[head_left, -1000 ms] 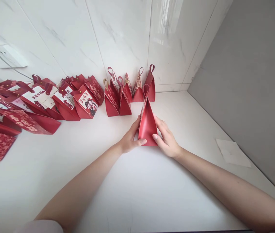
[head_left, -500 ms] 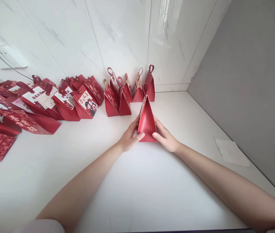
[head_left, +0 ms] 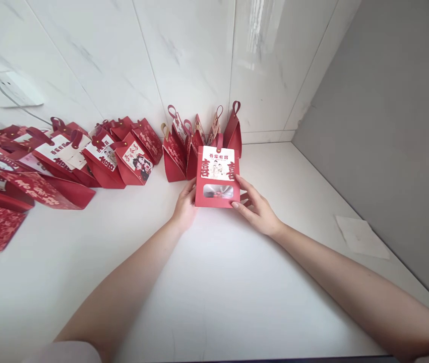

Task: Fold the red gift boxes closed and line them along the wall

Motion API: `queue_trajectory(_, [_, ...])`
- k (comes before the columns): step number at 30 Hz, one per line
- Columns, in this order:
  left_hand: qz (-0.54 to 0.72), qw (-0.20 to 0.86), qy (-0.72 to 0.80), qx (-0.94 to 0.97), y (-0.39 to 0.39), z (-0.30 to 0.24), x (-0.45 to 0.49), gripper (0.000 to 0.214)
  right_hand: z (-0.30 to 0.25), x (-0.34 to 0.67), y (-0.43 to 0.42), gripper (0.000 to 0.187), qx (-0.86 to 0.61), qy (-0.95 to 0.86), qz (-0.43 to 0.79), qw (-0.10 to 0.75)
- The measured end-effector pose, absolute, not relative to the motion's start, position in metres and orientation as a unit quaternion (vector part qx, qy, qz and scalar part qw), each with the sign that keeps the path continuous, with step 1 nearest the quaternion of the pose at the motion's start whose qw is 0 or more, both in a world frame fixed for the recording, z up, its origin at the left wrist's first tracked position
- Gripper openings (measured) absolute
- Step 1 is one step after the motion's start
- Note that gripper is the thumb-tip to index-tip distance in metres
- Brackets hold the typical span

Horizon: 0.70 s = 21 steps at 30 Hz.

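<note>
A small red gift box [head_left: 217, 177] with a white picture label, a clear window and a loop handle stands upright on the white counter [head_left: 206, 282], its printed face towards me. My left hand [head_left: 185, 206] grips its left side and my right hand [head_left: 255, 206] grips its right side, fingers against the lower corner. Right behind it stands a cluster of several similar red gift boxes [head_left: 184, 146] in the corner.
Many more red gift boxes [head_left: 66, 156] lie and stand along the wall at the left. A white paper sheet [head_left: 361, 237] lies at the right by the grey wall. A white socket with a cable [head_left: 10, 91] is on the tiled wall.
The box between my hands has been turned from narrow side facing me to printed face facing me, and moved farther away towards the cluster in the corner.
</note>
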<state>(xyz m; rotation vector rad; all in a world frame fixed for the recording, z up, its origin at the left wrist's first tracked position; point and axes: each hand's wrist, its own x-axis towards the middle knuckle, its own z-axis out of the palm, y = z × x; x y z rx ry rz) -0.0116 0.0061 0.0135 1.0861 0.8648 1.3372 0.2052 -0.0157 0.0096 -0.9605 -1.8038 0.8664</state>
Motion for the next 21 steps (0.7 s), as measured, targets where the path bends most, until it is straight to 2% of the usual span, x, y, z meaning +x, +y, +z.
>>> queue_trajectory(5, [0.586, 0.535, 0.352, 0.497, 0.0012, 0.0159, -0.0073, 0.055, 0.0096, 0.2049, -0.0166, 0.065, -0.381, -0.722, 0.333, 0.472])
queue_trajectory(9, [0.567, 0.488, 0.376, 0.547, -0.0025, 0.0193, -0.0041, 0.049, 0.0077, 0.2055, -0.0161, 0.058, -0.387, -0.725, 0.303, 0.482])
queue_trajectory(14, [0.549, 0.513, 0.384, 0.537, -0.0004, 0.0163, -0.0066, 0.044, 0.0057, 0.2048, -0.0136, 0.062, -0.390, -0.712, 0.290, 0.506])
queue_trajectory(18, [0.522, 0.510, 0.372, 0.573, -0.0010, 0.0154, -0.0073, 0.043, 0.0070, 0.2049, -0.0113, 0.065, -0.397, -0.679, 0.366, 0.497])
queue_trajectory(21, [0.517, 0.514, 0.360, 0.583, -0.0015, 0.0145, -0.0079, 0.042, 0.0076, 0.2060, -0.0093, 0.061, -0.393, -0.657, 0.440, 0.469])
